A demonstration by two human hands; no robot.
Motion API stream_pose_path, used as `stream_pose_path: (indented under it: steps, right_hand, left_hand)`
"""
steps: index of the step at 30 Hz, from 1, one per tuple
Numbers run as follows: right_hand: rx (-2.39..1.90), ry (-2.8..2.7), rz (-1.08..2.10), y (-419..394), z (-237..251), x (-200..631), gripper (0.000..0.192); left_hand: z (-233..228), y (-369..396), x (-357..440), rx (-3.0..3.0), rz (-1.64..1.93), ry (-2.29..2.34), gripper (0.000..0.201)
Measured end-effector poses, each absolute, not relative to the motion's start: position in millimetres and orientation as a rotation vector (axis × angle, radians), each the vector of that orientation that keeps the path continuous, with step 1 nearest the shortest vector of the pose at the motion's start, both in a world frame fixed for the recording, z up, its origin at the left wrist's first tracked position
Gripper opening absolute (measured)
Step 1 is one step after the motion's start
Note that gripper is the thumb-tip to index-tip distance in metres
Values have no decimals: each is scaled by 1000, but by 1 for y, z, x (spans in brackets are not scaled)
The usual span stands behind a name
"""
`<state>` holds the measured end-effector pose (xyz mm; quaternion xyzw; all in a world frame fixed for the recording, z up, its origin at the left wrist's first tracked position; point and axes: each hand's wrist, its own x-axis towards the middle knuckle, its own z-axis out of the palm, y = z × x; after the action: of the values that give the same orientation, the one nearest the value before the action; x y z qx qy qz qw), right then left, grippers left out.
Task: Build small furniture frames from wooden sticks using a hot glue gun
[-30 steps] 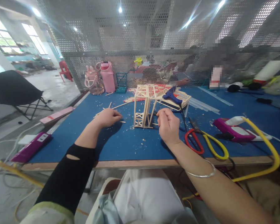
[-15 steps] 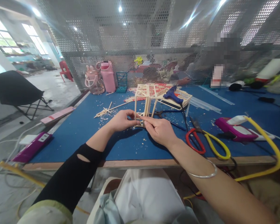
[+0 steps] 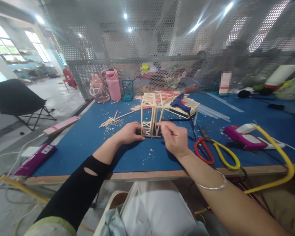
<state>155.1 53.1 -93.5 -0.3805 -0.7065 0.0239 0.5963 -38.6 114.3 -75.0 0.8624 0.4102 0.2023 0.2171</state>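
Observation:
A frame built from thin wooden sticks point(image 3: 152, 113) stands upright on the blue table, with cross braces near its base. My left hand point(image 3: 129, 133) closes its fingers and thumb around the lower left post. On the other side, my right hand point(image 3: 174, 137) is closed with its index finger bent toward the right-hand posts; whether anything is in its fingers is hidden. Behind the frame to the right, a blue glue gun point(image 3: 180, 103) rests on another stick structure point(image 3: 195, 106). Loose wooden sticks point(image 3: 110, 119) and shavings lie to the left.
Scissors point(image 3: 206, 144) with red and yellow handles lie right of my right hand, near a purple power strip point(image 3: 238, 136) with a yellow cable. Clear glue sticks point(image 3: 213, 111) lie farther back. A pink bottle point(image 3: 113, 85) stands before the perforated metal screen point(image 3: 88, 65).
My right hand has drawn back to the right, away from the frame's base. My left hand has shifted slightly, leaving the braced lower part in plain sight.

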Motion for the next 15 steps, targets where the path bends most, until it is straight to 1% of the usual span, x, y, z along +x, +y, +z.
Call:
stream_pose_path:
  steps: [2,5,8,11,15]
  right_hand:
    - [-866,-1355,121,56,-94,158,24]
    - [-822,-1063,287,65,-94,161,24]
    - [-739,-912,536,75,-94,160,34]
    - [-622,-809,809,81,-92,159,46]
    - [-558,-707,1006,80,-87,157,52]
  left_hand:
    - [-75,115,-41,2410,569,1140,10]
    - [-74,118,-48,2318,719,1213,10]
    - [-70,119,-57,2143,866,1298,15]
    - [-61,117,-64,2060,913,1322,25]
    - [-49,114,-71,2038,963,1342,31]
